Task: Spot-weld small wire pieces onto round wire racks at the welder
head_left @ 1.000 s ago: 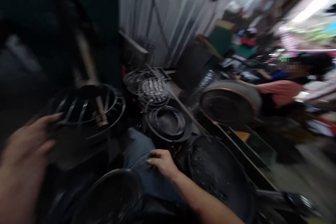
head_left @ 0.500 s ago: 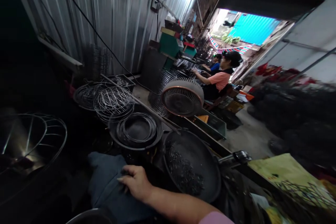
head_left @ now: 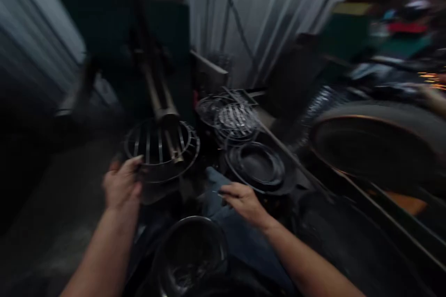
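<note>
My left hand (head_left: 121, 183) is at the near left edge of a round wire rack (head_left: 160, 148), its fingers closed at the rim. The rack's parallel bars lie around the lower end of a machine's long metal arms (head_left: 169, 120). My right hand (head_left: 244, 202) hovers over my blue-clad knee (head_left: 219, 195), thumb and fingers pinched together. What they hold, if anything, is too small and blurred to name. Between my forearms is a round metal bowl (head_left: 195, 218) with small shiny pieces inside, too blurred to identify.
Beyond my right hand is a dark pan (head_left: 230, 167) holding wire rings (head_left: 261, 164). Stacked wire racks (head_left: 237, 118) lie behind it. A large round fan (head_left: 376, 144) stands at right. Sparks (head_left: 432, 79) show near another person's hand (head_left: 434, 97). Corrugated metal wall (head_left: 278, 9) rises behind.
My view has swung left, bringing the machine and wire rack toward the middle. My left hand is now plainly visible at the rack. My right hand has lifted from the knee, its fingers pinched.
</note>
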Available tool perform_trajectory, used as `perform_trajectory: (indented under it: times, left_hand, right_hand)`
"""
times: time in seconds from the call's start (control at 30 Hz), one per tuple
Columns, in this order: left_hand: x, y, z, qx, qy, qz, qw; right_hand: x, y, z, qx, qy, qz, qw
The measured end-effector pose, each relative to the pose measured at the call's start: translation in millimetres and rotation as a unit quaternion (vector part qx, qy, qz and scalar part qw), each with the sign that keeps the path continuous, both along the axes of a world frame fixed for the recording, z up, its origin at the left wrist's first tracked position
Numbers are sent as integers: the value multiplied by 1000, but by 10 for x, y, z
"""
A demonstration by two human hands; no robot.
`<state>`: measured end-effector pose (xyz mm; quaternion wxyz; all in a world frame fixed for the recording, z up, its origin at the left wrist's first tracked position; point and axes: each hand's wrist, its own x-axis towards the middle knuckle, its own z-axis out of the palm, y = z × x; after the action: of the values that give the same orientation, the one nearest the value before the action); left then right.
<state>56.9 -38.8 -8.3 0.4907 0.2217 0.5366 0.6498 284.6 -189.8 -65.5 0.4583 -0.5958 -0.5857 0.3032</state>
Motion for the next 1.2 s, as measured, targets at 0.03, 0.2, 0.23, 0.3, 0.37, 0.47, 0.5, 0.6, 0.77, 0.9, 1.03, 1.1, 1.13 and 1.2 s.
perform_trajectory:
  times: [0.03,0.2,0.23,0.3,0.37,0.47,0.5,0.6,0.77,0.9,1.03,1.1,1.13,1.2]
  left_hand:
    - [-147,-26,-35,-5,-10,22,1000]
    - [-237,-72,-146,36,-49,16,998]
    - [-210,-80,-159,41,-51,13,998]
    - [-175,-105,-178,46,-53,11,997]
    - [-169,-132,-187,52,-52,12,997]
    - [-176,-156,-177,72,-50,12,996]
    - [-175,-159,-168,81,-49,11,995]
    - [-152,-156,-135,98,-54,13,994]
    - [-93,-132,-108,84,-80,9,993]
    - [-89,-97,-135,66,-86,2,994]
    - [-97,-45,-169,65,-75,-2,995]
    - [-97,-15,-177,62,-73,-5,995]
    - [-96,1,-179,61,-72,-4,996]
    - [-97,34,-182,58,-70,-5,996]
  right_hand:
    - [-64,155,120,26,-12,34,999]
    - [-649,720,507,123,-42,28,991]
    - [-765,784,510,119,-55,8,991]
    - [-947,877,456,105,-56,-25,993]
    - [-1061,929,360,78,2,-43,996]
    - [-1138,937,223,30,151,-63,986]
    - [-1148,929,193,21,193,-67,979]
    - [-1163,896,156,12,270,-83,959]
    - [-1161,877,154,40,274,-105,955]
    - [-1136,892,76,65,219,-106,968]
    - [-1108,933,-5,75,199,-111,971]
    - [-1097,957,-20,74,194,-113,972]
    - [-1092,968,-22,72,191,-112,972]
    - [-1084,987,-16,70,186,-110,974]
